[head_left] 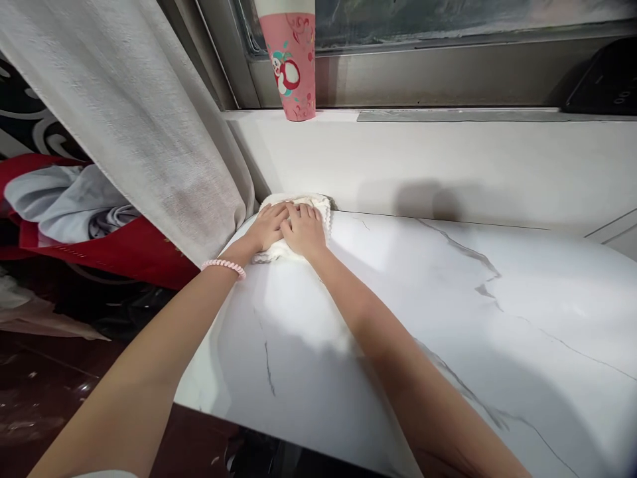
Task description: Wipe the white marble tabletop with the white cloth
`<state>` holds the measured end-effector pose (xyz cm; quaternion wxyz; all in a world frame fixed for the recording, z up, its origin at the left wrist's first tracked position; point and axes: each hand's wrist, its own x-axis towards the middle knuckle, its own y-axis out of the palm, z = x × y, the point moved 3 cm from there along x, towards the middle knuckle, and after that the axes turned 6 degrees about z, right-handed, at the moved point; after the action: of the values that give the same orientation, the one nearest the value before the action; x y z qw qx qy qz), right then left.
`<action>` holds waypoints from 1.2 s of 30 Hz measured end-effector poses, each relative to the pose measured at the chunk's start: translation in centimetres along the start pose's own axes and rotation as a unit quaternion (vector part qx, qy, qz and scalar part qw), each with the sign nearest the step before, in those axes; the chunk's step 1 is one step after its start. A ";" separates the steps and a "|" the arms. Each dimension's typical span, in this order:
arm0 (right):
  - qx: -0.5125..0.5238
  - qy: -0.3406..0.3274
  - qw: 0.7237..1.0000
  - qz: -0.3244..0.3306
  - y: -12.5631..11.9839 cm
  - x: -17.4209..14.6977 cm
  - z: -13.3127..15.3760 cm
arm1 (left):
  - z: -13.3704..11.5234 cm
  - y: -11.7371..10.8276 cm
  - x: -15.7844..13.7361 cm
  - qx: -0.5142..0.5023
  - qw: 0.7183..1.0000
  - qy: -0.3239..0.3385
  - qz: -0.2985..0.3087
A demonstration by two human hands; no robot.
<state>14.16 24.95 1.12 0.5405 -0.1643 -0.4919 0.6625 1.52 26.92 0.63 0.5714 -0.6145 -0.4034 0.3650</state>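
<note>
A cream cloth (321,207) with a scalloped edge lies at the far left corner of the white marbled table (408,292), close against the wall. My left hand (270,227) rests flat on the cloth's left part, fingers stretched out. Beside it, my right hand (305,229) presses on the cloth's middle, also with straight fingers. The two hands touch where the fingertips meet. A pink coil band (223,267) circles my left wrist. Beneath the palms, part of the cloth is hidden.
A pink patterned cup (293,70) stands on the sill (448,114) above the table. At the right end of the sill rests a black device (604,83). A pale curtain (149,119) hangs at the left, near a red bag (109,260) holding light clothes (74,202).
</note>
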 end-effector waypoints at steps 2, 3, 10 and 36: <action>0.001 0.000 1.000 0.011 -0.5 -1.2 0.1 | -1.2 0.0 -0.9 -0.004 1.000 0.002 -0.001; 0.001 -0.001 1.000 0.014 -0.8 -2.0 0.2 | -1.9 -0.1 -1.4 -0.007 1.000 0.005 -0.001; -0.014 -0.023 1.000 0.008 -3.2 -10.5 1.1 | -9.0 -0.1 -7.5 -0.001 0.999 0.035 0.017; 0.050 -0.078 0.995 0.028 -10.7 -9.6 -13.3 | -21.2 0.9 2.0 -0.024 0.999 -0.020 -0.035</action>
<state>33.55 22.08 0.85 0.4894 -0.0989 -0.4938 0.7119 21.72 20.10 1.44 0.5609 -0.6056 -0.4448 0.3476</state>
